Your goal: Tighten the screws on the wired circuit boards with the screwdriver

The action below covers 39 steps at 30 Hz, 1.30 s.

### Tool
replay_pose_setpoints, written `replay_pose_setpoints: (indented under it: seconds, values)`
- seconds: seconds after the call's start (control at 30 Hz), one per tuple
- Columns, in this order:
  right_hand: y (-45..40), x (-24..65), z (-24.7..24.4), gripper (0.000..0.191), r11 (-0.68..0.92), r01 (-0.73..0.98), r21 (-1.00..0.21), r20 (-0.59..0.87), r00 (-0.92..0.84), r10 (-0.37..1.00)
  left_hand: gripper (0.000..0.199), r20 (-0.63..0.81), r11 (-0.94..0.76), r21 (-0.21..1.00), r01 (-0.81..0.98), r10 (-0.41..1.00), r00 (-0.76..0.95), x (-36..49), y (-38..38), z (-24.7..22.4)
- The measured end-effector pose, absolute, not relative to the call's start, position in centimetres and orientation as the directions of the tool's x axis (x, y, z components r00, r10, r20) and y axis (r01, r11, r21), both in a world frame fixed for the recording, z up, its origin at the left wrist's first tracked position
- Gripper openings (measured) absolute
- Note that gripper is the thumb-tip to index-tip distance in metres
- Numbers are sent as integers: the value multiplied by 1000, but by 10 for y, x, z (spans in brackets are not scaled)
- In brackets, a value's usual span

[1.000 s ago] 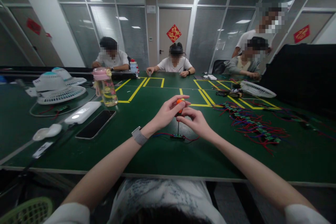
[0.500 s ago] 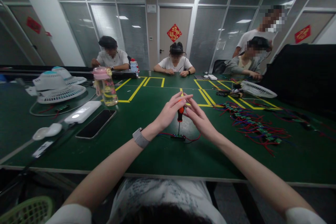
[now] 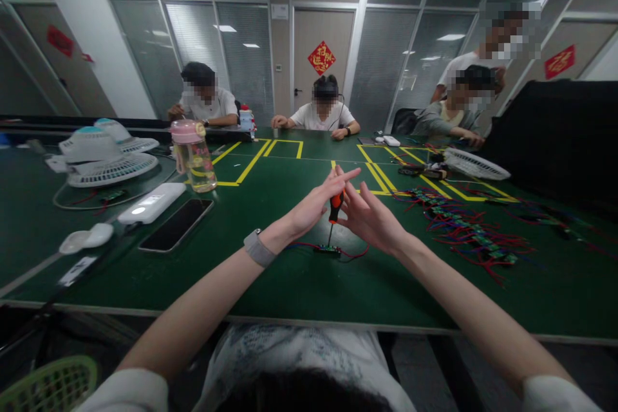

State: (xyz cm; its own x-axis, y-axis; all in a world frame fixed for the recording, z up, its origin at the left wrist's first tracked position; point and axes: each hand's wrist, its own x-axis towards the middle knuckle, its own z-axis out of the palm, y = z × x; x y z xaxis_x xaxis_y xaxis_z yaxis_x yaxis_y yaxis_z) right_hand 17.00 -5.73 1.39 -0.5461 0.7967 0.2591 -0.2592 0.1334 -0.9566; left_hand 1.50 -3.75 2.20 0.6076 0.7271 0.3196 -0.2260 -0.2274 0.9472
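Observation:
A black and orange screwdriver (image 3: 335,211) stands almost upright, leaning slightly, with its tip down on a small green circuit board (image 3: 327,249). Red and darker wires run out from both ends of that board, which lies on the green table. My left hand (image 3: 315,205) is at the top of the handle, its fingers closed about it and the index finger stretched out over it; the grip is partly hidden. Close against the handle's right side is my right hand (image 3: 375,219), fingers spread and the thumb near the lower handle. Whether it touches the handle is unclear.
A phone (image 3: 176,225), a white power bank (image 3: 152,204), a pink-lidded bottle (image 3: 199,164) and white fans (image 3: 113,170) are on the left. Several wired circuit boards (image 3: 466,228) lie in a row on the right. A person (image 3: 321,117) sits opposite; others are farther back.
The screwdriver handle has tilted a little to the right. My right hand has turned, its fingers more spread and shifted slightly right. The person opposite has moved a hand outward to a small cylinder.

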Motion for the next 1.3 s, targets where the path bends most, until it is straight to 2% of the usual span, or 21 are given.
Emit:
replay_pose_setpoints:
  seconds: [0.37,0.57,0.9,1.1,1.3]
  values:
    - [-54,172,8,61,203,-352,-914,365,-492,790,51,333,-195,937,-291,757,563,21,-39,21]
    - [-53,170,5,65,238,-310,-921,370,-496,785,49,327,-177,935,-308,767,551,20,-40,23]
    - [-55,168,8,61,255,-328,-909,399,-520,755,53,345,-191,930,-313,742,574,23,-43,25]
    - [-59,165,11,70,222,-356,-908,391,-524,757,52,314,-177,943,-281,750,582,23,-41,22]
    - [-65,164,9,79,107,-412,-905,349,-577,738,56,326,-188,940,-285,747,580,26,-45,25]
